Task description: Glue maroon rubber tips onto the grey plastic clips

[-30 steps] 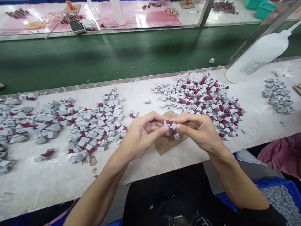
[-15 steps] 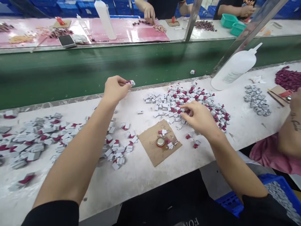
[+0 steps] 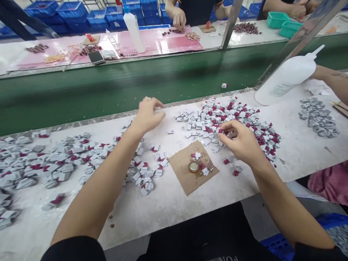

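Observation:
My left hand (image 3: 149, 114) hovers over the table's far edge beside the green belt, fingers apart and nothing visible between them. My right hand (image 3: 239, 141) is at the near side of a pile of small grey-and-dark-red pieces (image 3: 244, 114). Its thumb and forefinger pinch a small dark-red piece (image 3: 220, 131), partly hidden by the fingertips. Between my arms lies a brown cardboard square (image 3: 185, 177). On it are a bottle cap (image 3: 194, 166) and two grey-and-red pieces, one of them a light piece (image 3: 198, 155) above the cap.
More grey-and-red pieces (image 3: 65, 156) spread across the left of the table, partly under my left arm. A white squeeze bottle (image 3: 285, 81) leans by the metal post. One piece (image 3: 224, 86) lies on the green belt (image 3: 176, 81). Co-workers' hands (image 3: 179, 19) are busy across the belt.
My left hand has opened and no longer shows the grey-and-red piece it held. My right hand stays at the pile with its fingertips closer together. The whole view has shifted slightly.

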`<state>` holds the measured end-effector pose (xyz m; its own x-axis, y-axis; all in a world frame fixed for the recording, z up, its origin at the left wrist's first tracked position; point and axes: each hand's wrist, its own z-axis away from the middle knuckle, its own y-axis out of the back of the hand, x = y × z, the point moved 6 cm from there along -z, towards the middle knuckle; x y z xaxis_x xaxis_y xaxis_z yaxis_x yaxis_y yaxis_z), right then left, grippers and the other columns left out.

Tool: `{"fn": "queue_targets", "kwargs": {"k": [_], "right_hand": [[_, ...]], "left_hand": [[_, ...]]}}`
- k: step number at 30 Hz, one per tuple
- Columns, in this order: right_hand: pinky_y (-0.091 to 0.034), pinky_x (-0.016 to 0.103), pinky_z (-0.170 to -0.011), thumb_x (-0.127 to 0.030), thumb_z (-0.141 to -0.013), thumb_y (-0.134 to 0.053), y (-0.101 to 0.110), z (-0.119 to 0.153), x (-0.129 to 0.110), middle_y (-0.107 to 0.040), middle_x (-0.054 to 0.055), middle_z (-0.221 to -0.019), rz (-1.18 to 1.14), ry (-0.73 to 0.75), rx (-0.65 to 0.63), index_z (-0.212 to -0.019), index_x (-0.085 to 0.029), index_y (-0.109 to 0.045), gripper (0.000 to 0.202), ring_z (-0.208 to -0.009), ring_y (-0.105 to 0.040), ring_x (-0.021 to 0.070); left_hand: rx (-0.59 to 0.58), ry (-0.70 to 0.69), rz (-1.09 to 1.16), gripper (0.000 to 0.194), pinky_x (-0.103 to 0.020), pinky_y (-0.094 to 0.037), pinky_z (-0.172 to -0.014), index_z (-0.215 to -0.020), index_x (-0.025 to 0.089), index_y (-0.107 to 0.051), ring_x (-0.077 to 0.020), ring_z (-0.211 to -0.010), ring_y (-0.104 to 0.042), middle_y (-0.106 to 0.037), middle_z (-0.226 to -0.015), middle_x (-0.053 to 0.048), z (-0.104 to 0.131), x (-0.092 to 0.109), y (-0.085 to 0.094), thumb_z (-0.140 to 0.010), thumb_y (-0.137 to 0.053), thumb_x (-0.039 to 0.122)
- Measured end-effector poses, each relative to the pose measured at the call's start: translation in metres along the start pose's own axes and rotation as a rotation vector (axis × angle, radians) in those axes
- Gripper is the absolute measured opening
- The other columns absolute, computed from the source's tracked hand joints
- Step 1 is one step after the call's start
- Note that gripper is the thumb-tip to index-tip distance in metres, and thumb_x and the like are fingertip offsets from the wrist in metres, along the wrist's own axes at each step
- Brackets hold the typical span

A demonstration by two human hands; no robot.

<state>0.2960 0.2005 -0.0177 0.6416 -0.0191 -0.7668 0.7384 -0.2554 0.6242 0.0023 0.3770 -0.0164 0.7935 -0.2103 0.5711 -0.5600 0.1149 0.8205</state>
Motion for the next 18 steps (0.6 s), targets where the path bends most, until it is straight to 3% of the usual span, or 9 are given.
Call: {"fn": "queue_targets", "kwargs": {"k": [2, 4, 7, 12, 18], "right_hand": [[-0.063, 0.040, -0.078, -0.031, -0.096, -0.075, 0.003, 0.008, -0.002, -0.081, 0.008, -0.107, -0.178, -0.035, -0.017, -0.104, -0.024, -0.078, 0.011, -0.096, -0.079, 0.0278], [-0.065, 0.039, -0.078, -0.034, -0.099, -0.076, 0.001, 0.015, -0.004, -0.082, 0.009, -0.108, -0.285, -0.054, -0.070, -0.110, -0.024, -0.081, 0.017, -0.096, -0.079, 0.0265], [-0.066, 0.038, -0.077, -0.039, -0.099, -0.081, -0.007, 0.022, -0.005, -0.082, 0.007, -0.105, -0.407, -0.086, -0.090, -0.117, -0.024, -0.081, 0.023, -0.091, -0.079, 0.0238], [-0.063, 0.032, -0.069, -0.051, -0.098, -0.084, -0.023, 0.029, 0.001, -0.077, 0.003, -0.089, -0.632, -0.194, -0.104, -0.106, -0.024, -0.080, 0.029, -0.075, -0.074, 0.0179], [-0.071, 0.036, -0.077, -0.041, -0.086, -0.095, -0.033, 0.045, -0.008, -0.083, 0.004, -0.090, -0.710, -0.251, -0.173, -0.109, -0.023, -0.085, 0.032, -0.079, -0.080, 0.0206]], "left_hand": [[-0.178, -0.146, 0.017, 0.027, -0.050, -0.055, -0.108, -0.113, 0.019, -0.076, -0.0347, -0.119, -0.068, -0.072, -0.125, -0.015, 0.025, 0.012, -0.013, -0.087, -0.072, 0.024], [-0.262, -0.215, 0.006, 0.022, -0.049, -0.056, -0.103, -0.107, 0.021, -0.076, -0.0336, -0.109, -0.070, -0.073, -0.116, -0.014, 0.044, 0.015, -0.023, -0.087, -0.070, 0.028], [-0.247, -0.162, 0.007, 0.011, -0.046, -0.058, -0.092, -0.096, 0.023, -0.074, -0.0302, -0.093, -0.072, -0.074, -0.105, -0.012, 0.055, 0.009, -0.029, -0.087, -0.070, 0.028], [-0.231, -0.107, 0.083, 0.007, -0.042, -0.057, -0.080, -0.091, 0.025, -0.068, -0.0292, -0.086, -0.074, -0.076, -0.098, -0.010, 0.066, 0.009, -0.034, -0.089, -0.072, 0.030], [-0.211, 0.000, 0.239, 0.019, -0.038, -0.059, -0.075, -0.094, 0.024, -0.074, -0.0268, -0.082, -0.073, -0.079, -0.092, -0.008, 0.079, 0.012, -0.033, -0.080, -0.081, 0.033]]}}
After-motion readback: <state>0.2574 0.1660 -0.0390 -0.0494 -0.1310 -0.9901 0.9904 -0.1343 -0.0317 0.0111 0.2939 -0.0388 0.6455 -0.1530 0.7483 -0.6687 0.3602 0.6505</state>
